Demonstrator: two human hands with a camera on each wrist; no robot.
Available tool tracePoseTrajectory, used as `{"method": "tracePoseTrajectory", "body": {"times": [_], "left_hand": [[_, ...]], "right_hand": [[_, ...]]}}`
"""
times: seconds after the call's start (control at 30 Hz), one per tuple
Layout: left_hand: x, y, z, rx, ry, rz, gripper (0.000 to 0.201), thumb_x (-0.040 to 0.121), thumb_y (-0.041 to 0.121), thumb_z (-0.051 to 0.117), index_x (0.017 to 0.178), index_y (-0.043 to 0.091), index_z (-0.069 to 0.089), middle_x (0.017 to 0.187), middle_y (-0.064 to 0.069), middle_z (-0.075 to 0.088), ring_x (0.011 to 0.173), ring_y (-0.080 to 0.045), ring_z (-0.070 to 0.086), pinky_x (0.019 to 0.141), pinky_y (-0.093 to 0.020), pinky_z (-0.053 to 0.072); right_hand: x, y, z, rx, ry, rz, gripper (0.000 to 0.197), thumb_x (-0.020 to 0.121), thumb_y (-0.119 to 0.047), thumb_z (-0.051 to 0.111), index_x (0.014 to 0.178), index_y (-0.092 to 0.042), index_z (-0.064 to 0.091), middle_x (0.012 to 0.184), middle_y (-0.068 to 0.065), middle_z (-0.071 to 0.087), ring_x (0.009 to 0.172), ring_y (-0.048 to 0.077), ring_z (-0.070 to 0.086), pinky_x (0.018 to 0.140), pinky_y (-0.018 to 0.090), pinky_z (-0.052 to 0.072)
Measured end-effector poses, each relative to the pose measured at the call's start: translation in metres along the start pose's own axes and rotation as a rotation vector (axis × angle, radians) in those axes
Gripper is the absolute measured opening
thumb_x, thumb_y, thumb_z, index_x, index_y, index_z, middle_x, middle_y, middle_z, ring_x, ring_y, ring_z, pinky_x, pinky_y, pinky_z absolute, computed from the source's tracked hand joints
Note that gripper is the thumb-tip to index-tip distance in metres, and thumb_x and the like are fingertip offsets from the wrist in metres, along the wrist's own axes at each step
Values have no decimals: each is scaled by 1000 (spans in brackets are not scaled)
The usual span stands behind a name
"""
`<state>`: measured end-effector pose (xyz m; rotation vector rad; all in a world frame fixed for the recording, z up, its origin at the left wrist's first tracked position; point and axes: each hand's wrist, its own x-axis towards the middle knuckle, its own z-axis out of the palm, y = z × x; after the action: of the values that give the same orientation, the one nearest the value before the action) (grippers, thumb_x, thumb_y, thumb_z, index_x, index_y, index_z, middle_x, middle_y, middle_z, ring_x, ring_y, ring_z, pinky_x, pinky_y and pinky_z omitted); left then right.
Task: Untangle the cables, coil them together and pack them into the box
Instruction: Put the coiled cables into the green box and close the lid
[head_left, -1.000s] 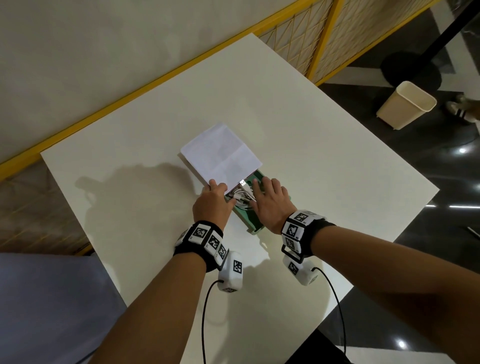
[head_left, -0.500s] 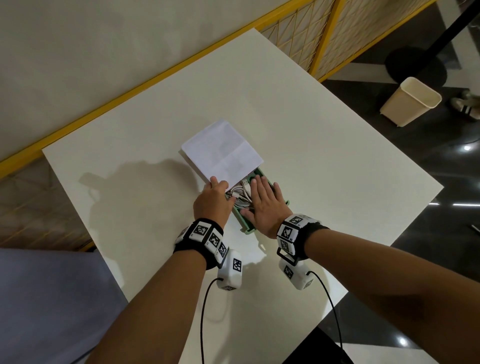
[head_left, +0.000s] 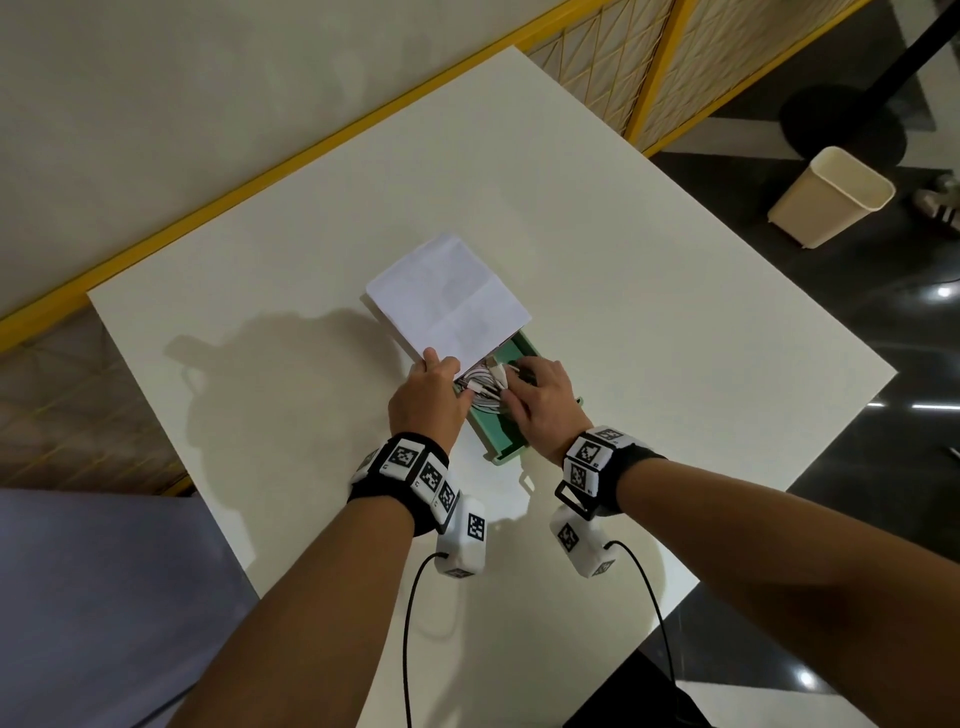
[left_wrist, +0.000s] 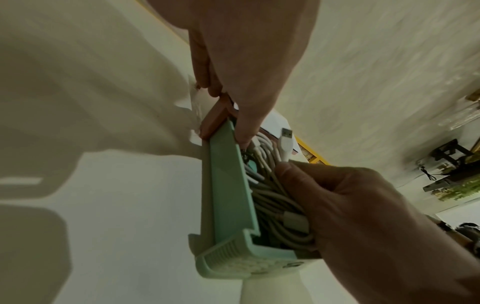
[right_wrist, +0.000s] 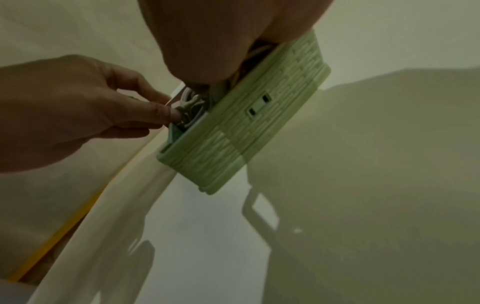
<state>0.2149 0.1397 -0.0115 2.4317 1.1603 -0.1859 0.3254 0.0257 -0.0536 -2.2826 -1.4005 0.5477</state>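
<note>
Left wrist view: pale coiled cables (left_wrist: 270, 185) in green box (left_wrist: 228, 197), right fingers (left_wrist: 306, 181) curled around them.

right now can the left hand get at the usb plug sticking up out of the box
Probably yes. The left hand rests at the box edge beside the cables, and the plug stands uncovered; the right hand holds the coil lower down.

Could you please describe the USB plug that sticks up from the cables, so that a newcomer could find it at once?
On the white table a green box lies partly under a white lid, between the left hand and the right hand. White cables fill it. The USB plug alone rises above the coil, its metal tip bare.
</note>
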Motion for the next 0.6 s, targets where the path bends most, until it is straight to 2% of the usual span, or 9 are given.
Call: {"method": "tracePoseTrajectory", "body": {"times": [0.03, 0.07, 0.13, 0.2, 0.27, 0.3, 0.37, 0.47, 0.6], "left_hand": [[0, 0, 0, -1, 0, 2, 35, 90, 31, 61, 119, 14, 57, 121, -9, 52, 106, -28, 56, 72, -35, 46], [0, 0, 0, -3, -2, 4, 35, 90, 31, 61, 119, 14, 57, 121, -9, 52, 106, -28, 56, 72, -35, 46], [1, 0, -1, -5, -2, 8, 34, 89, 31, 61, 119, 14, 57, 121, -9, 52, 107, -28, 56, 72, -36, 47], [0, 0, 0, -9, 2, 6, 35, 89, 32, 62, 119, 14, 57, 121, -9, 52, 106, -28, 57, 72, -36, 48], [0, -1, 0, -11, 5, 9, 35, 89, 32, 61, 119, 14, 57, 121, -9, 52, 106, -27, 57, 72, -36, 47], [-1, -2, -1, -10, 8, 12, 36, 89, 33, 61, 119, 14, 57, 121, -9, 52, 105, -28, 57, 71, -35, 46], [-1, -3, 0, -10, 12, 20, 35, 89, 33, 62, 118, 14, 57, 120, -9, 52, 104, -28, 57, 70, -35, 44], [0, -4, 0, -32, 2, 27, 37, 88, 33, 62, 119, 14, 58, 123, -10, 53, 104, -30, 57, 72, -36, 45], [1, -7, -4, -75, -24, 30, 39, 89, 31, 62, 124, 14, 57, 134, -13, 51, 111, -31, 56, 83, -40, 47]], "right_hand": [[0, 0, 1, 16, 35, -11, 41, 92, -27, 42, 119, -2, 60, 113, 21, 61, 101, 40, 57, 93, 59, 44], [0, 0, 1, 28, 46, -22, 40, 93, -22, 46, 125, -2, 56, 114, 20, 62, 103, 40, 58, 96, 63, 42], [-1, 0, 1, 23, 59, -59, 45, 92, -11, 52, 135, -2, 45, 126, 19, 59, 118, 40, 54, 101, 69, 28], [0, 3, 4, -11, 23, -90, 43, 93, -10, 50, 135, -1, 45, 134, 20, 54, 127, 42, 47, 100, 71, 26], [1, 6, 4, -75, -29, -92, 45, 99, -26, 33, 134, -1, 47, 137, 21, 51, 131, 42, 42, 102, 69, 29], [2, 7, 3, -101, -57, -87, 56, 99, -38, 21, 135, -1, 45, 140, 19, 49, 135, 39, 38, 106, 66, 28], [2, 9, -2, -185, -117, -73, 80, 89, -56, 0, 142, -7, 36, 149, 12, 38, 144, 29, 24, 115, 55, 14], [3, 7, -15, -366, -220, -65, 91, 78, -66, -6, 148, -13, 20, 158, 6, 19, 148, 21, 7, 117, 50, -3], [8, 5, -19, -559, -361, -87, 107, 68, -80, -4, 149, -9, 0, 160, 8, -3, 147, 22, -10, 116, 51, -10]]}}
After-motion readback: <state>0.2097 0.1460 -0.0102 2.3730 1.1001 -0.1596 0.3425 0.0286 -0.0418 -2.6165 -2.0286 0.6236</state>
